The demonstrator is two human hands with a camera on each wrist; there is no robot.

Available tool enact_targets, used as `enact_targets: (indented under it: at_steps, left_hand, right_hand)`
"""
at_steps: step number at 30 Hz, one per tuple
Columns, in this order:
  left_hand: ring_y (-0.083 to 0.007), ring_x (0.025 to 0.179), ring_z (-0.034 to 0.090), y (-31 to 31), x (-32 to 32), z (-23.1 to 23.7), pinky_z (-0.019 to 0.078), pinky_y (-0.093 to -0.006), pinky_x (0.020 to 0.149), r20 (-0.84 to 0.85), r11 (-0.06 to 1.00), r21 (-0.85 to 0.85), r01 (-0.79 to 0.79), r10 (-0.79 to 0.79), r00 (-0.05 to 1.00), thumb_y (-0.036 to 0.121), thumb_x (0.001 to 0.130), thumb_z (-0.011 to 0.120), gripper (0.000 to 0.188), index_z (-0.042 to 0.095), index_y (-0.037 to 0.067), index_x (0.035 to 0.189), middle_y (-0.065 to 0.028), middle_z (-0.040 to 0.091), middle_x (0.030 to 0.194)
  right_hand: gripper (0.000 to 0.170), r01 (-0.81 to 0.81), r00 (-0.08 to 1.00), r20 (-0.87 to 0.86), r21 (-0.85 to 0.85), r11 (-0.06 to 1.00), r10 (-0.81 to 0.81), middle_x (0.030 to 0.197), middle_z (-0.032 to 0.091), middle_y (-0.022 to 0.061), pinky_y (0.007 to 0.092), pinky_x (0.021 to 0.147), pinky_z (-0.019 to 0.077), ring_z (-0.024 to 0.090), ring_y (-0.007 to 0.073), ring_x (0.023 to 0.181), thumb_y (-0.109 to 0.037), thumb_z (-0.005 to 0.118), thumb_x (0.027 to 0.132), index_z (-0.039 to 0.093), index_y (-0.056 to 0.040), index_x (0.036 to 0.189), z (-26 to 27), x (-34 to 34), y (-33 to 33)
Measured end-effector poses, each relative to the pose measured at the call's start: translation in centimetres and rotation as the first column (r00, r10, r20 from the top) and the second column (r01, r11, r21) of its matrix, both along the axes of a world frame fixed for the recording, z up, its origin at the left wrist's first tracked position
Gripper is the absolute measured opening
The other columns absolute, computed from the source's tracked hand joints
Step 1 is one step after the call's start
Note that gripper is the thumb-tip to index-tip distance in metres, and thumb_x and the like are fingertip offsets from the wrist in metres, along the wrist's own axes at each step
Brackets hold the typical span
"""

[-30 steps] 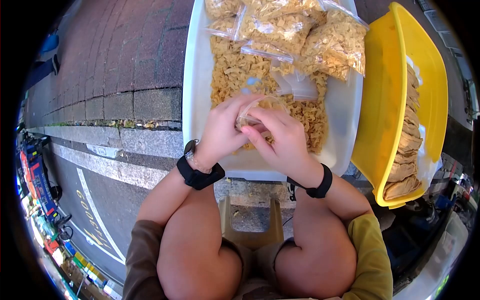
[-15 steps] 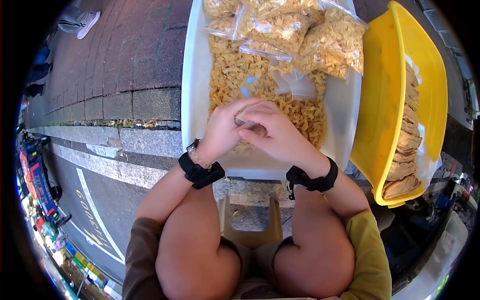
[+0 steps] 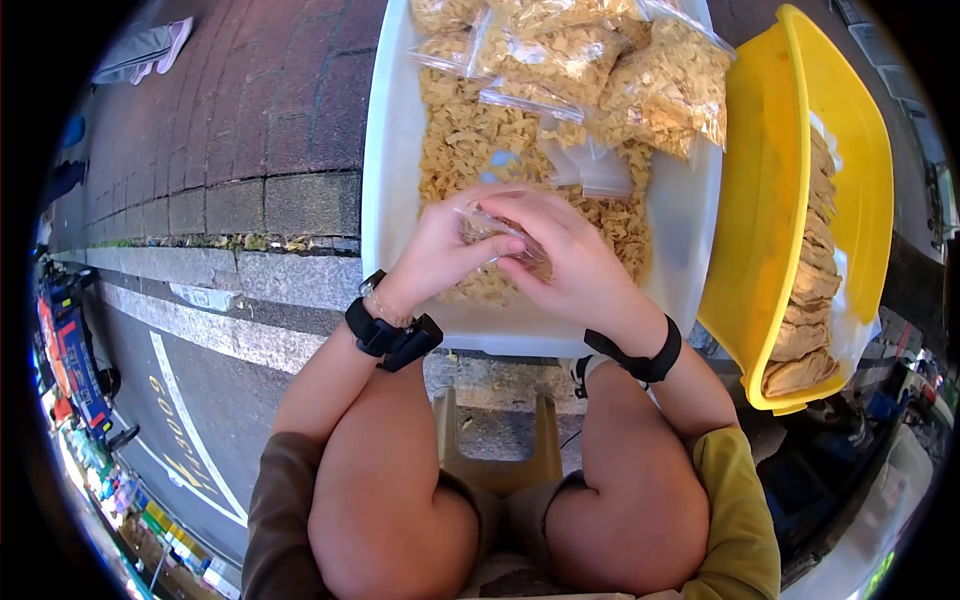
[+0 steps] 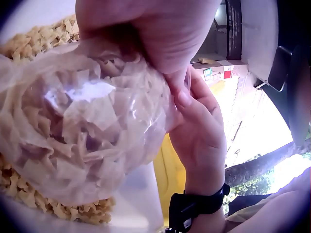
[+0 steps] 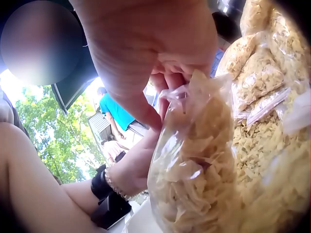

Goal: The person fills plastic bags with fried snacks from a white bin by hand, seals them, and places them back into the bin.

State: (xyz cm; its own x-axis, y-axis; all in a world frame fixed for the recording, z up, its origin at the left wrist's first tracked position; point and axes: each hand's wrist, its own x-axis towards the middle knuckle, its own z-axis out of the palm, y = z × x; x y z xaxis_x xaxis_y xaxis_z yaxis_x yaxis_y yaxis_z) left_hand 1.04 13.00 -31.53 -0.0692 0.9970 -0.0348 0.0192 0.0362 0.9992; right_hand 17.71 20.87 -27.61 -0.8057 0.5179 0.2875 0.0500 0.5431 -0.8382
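Observation:
A clear plastic bag (image 4: 82,131), bulging with pale yellow dried flakes, is between my hands over the white tub (image 3: 375,200). My left hand (image 3: 445,250) grips its top edge, thumb stretched toward the right hand. My right hand (image 3: 570,250) pinches the bag's top from the other side, fingers bent over it. In the right wrist view the gathered mouth of the bag (image 5: 194,155) lies right at the fingertips. Most of the bag is hidden under both hands in the head view. Loose dried flakes (image 3: 465,130) cover the tub's bottom.
Several filled zip bags (image 3: 560,65) are piled at the tub's far end. Flat zip bags (image 3: 600,175) lie on the flakes near a small blue thing (image 3: 503,158). To the right stands a yellow basin (image 3: 745,230) with a row of brownish folded pieces (image 3: 815,270).
Both hands stay at the bag, but their grip shifts: the left thumb now reaches right across it, and more of the bag shows between the hands. A passer-by's feet come in at upper left.

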Motion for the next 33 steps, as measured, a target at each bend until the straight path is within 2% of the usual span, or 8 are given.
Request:
enact_targets:
  at_steps: [6,8,13,16,18,21,27,33]
  left_hand:
    - [-0.0158,0.099,0.064,-0.2,0.1,0.9,0.0498,-0.0301,0.088,-0.084,1.000,-0.020,0.020,-0.022,0.996,0.010,0.081,0.075,0.043,0.062,0.000,0.121,-0.0098,0.067,0.111]
    - [-0.0169,0.110,0.060,-0.2,-0.3,1.1,0.0479,-0.0315,0.095,-0.019,0.971,-0.219,0.093,-0.100,0.995,0.006,0.084,0.072,0.044,0.057,-0.003,0.124,-0.0109,0.064,0.118]
    - [-0.0127,0.103,0.060,-0.1,-0.2,0.3,0.0498,-0.0289,0.089,-0.027,0.994,-0.100,-0.033,0.031,0.999,0.008,0.085,0.073,0.044,0.058,-0.001,0.125,-0.0076,0.066,0.113]
    - [-0.0108,0.098,0.061,0.0,-0.3,-0.1,0.0508,-0.0272,0.086,0.032,0.990,-0.087,-0.111,0.114,0.993,0.010,0.085,0.074,0.045,0.058,0.000,0.126,-0.0059,0.067,0.110]
    - [-0.0112,0.098,0.061,0.1,-0.4,-0.1,0.0506,-0.0272,0.087,0.060,0.987,-0.091,-0.134,0.140,0.988,0.011,0.086,0.073,0.046,0.057,-0.001,0.127,-0.0064,0.067,0.111]
    - [-0.0116,0.101,0.061,0.2,-0.7,0.1,0.0501,-0.0280,0.088,0.117,0.988,-0.109,-0.112,0.124,0.985,0.011,0.085,0.074,0.047,0.057,0.000,0.128,-0.0074,0.066,0.115]
    - [-0.0125,0.108,0.059,-0.1,-1.2,-0.1,0.0476,-0.0302,0.094,0.088,0.998,-0.046,0.040,-0.035,0.995,0.010,0.080,0.078,0.056,0.056,0.001,0.131,-0.0076,0.064,0.120]
    - [-0.0140,0.113,0.057,-0.3,-1.0,1.1,0.0456,-0.0319,0.097,0.166,0.995,-0.068,0.075,-0.062,0.984,0.011,0.074,0.082,0.064,0.055,0.004,0.133,-0.0055,0.062,0.124]
  right_hand:
    - [0.044,-0.032,0.999,0.003,0.002,0.999,0.032,0.111,0.059,0.0152,0.0393,0.086,0.0510,0.058,0.0328,0.104,0.000,0.068,0.075,0.058,-0.0050,0.118,0.0,-0.1,-0.2]
    - [0.042,-0.026,1.000,-0.005,-0.055,0.998,0.026,0.111,0.059,0.0148,0.0384,0.085,0.0509,0.059,0.0312,0.103,-0.001,0.069,0.076,0.059,-0.0051,0.116,0.0,0.4,0.4]
    - [0.036,0.132,0.991,0.002,0.060,0.989,-0.133,0.108,0.060,0.0127,0.0367,0.082,0.0507,0.061,0.0265,0.100,-0.002,0.071,0.076,0.062,-0.0052,0.110,2.2,2.1,2.1]
    - [0.036,0.125,0.984,0.141,-0.112,0.986,-0.109,0.104,0.061,0.0109,0.0375,0.084,0.0494,0.061,0.0266,0.097,-0.006,0.075,0.073,0.063,-0.0063,0.107,2.0,2.6,2.3]
    - [0.036,0.093,0.984,0.128,0.219,0.971,-0.123,0.100,0.063,0.0095,0.0382,0.087,0.0467,0.062,0.0260,0.095,-0.010,0.078,0.071,0.064,-0.0076,0.104,1.4,2.3,1.8]
    - [0.033,0.066,0.992,0.089,0.272,0.960,-0.093,0.096,0.064,0.0067,0.0384,0.087,0.0441,0.062,0.0253,0.091,-0.014,0.079,0.070,0.063,-0.0094,0.099,0.5,1.6,1.2]
    - [0.022,0.002,0.993,0.114,0.040,0.999,-0.007,0.082,0.063,0.0007,0.0337,0.077,0.0406,0.062,0.0230,0.082,-0.010,0.076,0.073,0.058,-0.0119,0.085,0.5,2.1,1.6]
    - [0.019,-0.029,0.998,0.061,0.098,0.995,0.023,0.080,0.063,0.0015,0.0346,0.078,0.0407,0.061,0.0236,0.079,-0.006,0.073,0.074,0.056,-0.0110,0.083,1.4,2.2,1.4]
